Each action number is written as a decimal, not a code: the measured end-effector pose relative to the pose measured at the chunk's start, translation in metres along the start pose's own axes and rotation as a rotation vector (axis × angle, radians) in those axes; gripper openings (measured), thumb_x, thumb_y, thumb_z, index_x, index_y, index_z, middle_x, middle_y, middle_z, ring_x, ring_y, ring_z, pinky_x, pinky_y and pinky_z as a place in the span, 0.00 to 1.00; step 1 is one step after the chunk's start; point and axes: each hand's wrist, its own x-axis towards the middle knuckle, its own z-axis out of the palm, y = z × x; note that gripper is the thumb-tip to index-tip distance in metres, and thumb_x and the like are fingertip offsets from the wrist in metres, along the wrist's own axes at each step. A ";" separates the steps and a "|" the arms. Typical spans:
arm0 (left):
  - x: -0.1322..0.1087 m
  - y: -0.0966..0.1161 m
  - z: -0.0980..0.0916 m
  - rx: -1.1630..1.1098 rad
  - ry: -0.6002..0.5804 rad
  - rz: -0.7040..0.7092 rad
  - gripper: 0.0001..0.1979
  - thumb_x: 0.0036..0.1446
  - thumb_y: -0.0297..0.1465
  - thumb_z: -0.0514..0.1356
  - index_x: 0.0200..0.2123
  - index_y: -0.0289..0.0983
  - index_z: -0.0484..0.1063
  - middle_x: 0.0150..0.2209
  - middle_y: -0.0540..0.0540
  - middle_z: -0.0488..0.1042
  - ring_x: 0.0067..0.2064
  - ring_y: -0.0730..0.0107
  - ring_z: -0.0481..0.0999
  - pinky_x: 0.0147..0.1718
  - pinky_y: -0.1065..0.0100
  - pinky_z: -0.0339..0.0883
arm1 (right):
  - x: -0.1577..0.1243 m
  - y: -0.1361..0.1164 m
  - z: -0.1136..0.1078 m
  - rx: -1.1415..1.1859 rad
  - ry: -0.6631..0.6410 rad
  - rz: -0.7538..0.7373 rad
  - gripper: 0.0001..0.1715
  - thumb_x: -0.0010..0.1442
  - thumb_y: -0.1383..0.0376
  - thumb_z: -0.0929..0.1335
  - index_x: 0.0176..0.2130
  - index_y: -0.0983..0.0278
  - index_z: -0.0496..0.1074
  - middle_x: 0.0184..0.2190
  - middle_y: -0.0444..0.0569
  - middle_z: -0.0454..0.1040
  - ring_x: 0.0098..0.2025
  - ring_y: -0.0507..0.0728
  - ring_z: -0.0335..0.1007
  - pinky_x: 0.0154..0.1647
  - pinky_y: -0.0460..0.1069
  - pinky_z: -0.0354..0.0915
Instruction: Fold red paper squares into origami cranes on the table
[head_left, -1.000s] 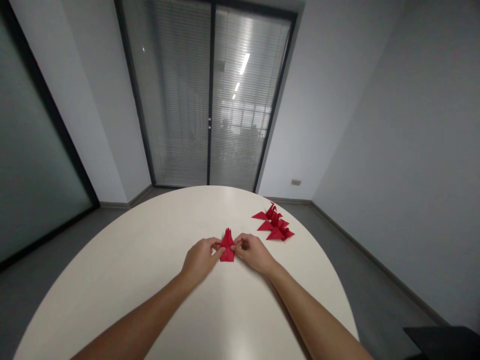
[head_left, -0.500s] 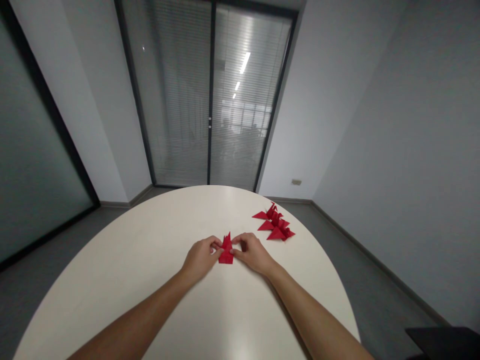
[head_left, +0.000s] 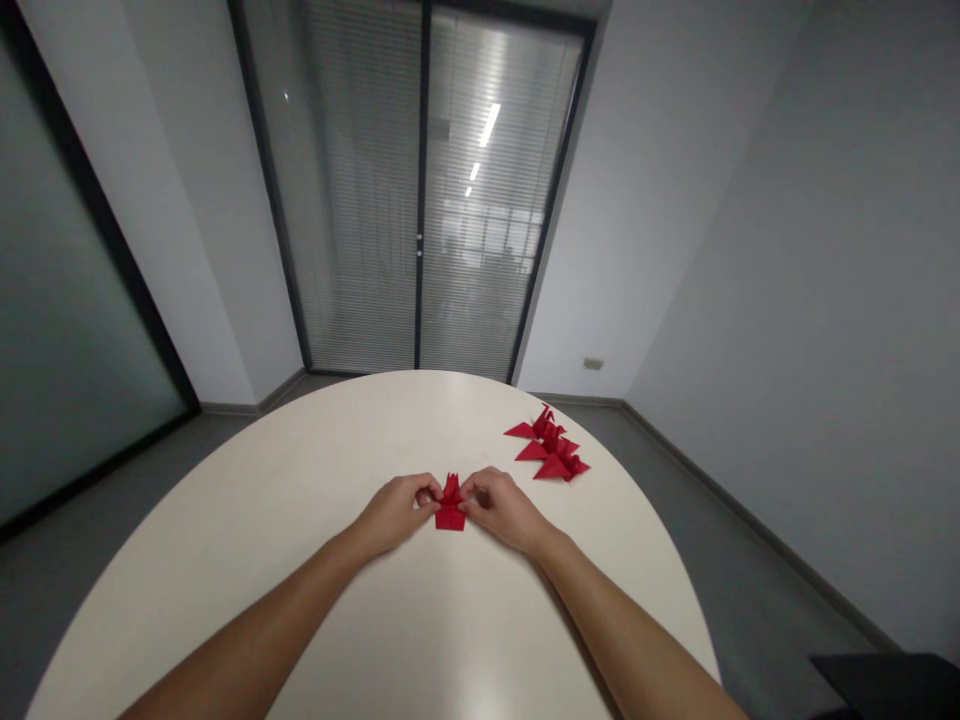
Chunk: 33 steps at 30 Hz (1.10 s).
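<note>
A partly folded piece of red origami paper [head_left: 450, 517] is between my two hands, over the middle of the white table. It has a flat, squarish lower part and narrow points rising at its far end. My left hand [head_left: 401, 512] pinches its left edge between thumb and fingers. On the opposite edge, my right hand [head_left: 504, 508] grips it the same way, fingers curled. The fingertips cover both sides of the paper, so the creases there are hidden.
Several red origami cranes [head_left: 553, 455] lie in a row near the right rim of the round white table [head_left: 315, 600]. Beyond the table is a glass partition with blinds [head_left: 367, 250]. A black object [head_left: 892, 685] juts in at the lower right.
The upper points of the red paper look shorter and more upright, and its middle is pulled in. My left hand has shifted slightly left and down; the right hand barely moved.
</note>
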 end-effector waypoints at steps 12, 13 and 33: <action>-0.001 0.003 -0.006 0.150 -0.058 0.099 0.11 0.51 0.24 0.56 0.32 0.39 0.78 0.32 0.49 0.78 0.33 0.67 0.74 0.35 0.71 0.63 | -0.002 -0.008 -0.015 -0.016 -0.110 -0.218 0.20 0.54 0.76 0.67 0.41 0.56 0.80 0.35 0.45 0.80 0.40 0.57 0.73 0.46 0.51 0.65; -0.002 0.004 -0.006 0.161 -0.065 0.102 0.11 0.51 0.24 0.56 0.32 0.39 0.77 0.32 0.49 0.78 0.34 0.67 0.74 0.36 0.70 0.63 | -0.002 -0.008 -0.015 -0.026 -0.114 -0.219 0.20 0.54 0.76 0.67 0.40 0.57 0.80 0.35 0.45 0.80 0.39 0.57 0.73 0.46 0.51 0.65; -0.010 0.019 -0.015 0.349 -0.138 0.251 0.08 0.59 0.31 0.59 0.41 0.42 0.76 0.39 0.50 0.77 0.40 0.67 0.73 0.39 0.70 0.64 | -0.004 -0.006 -0.018 -0.069 -0.183 -0.202 0.19 0.53 0.76 0.67 0.41 0.59 0.80 0.38 0.46 0.81 0.38 0.54 0.74 0.42 0.46 0.67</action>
